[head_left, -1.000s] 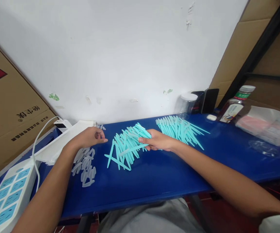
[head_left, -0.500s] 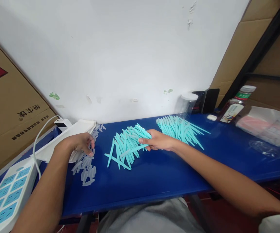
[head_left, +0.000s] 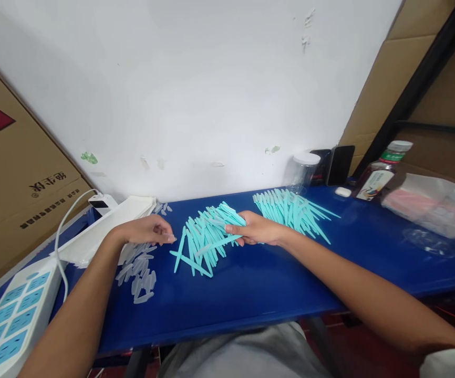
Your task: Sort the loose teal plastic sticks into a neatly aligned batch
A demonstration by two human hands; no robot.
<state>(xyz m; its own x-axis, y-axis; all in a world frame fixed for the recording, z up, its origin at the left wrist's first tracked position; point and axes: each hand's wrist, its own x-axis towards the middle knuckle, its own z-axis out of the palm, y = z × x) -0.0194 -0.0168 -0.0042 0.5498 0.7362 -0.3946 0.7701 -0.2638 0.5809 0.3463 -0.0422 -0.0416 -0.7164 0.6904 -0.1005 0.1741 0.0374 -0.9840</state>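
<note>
My left hand (head_left: 151,230) pinches a small translucent cap (head_left: 171,238) between thumb and fingertips, just left of a heap of turquoise sticks (head_left: 207,231). Below that hand lie several loose translucent caps (head_left: 141,273) on the blue table. My right hand (head_left: 257,227) is closed at the right end of the heap, its thumb over a turquoise stick (head_left: 225,242) that points left and has a translucent tip. Whether it grips other sticks too is hard to make out. A second group of turquoise sticks (head_left: 290,210), many with translucent caps, lies behind my right wrist.
On the left are white paper sheets (head_left: 93,239), a power strip (head_left: 12,320) with a white cable, and a cardboard box (head_left: 18,173). To the right stand a clear jar (head_left: 302,170), a phone (head_left: 340,165), a bottle (head_left: 381,170) and a bag of pink things (head_left: 420,202).
My left hand has moved right from the loose caps towards the stick heap, now with a cap in its fingertips. My right hand has stayed in place.
</note>
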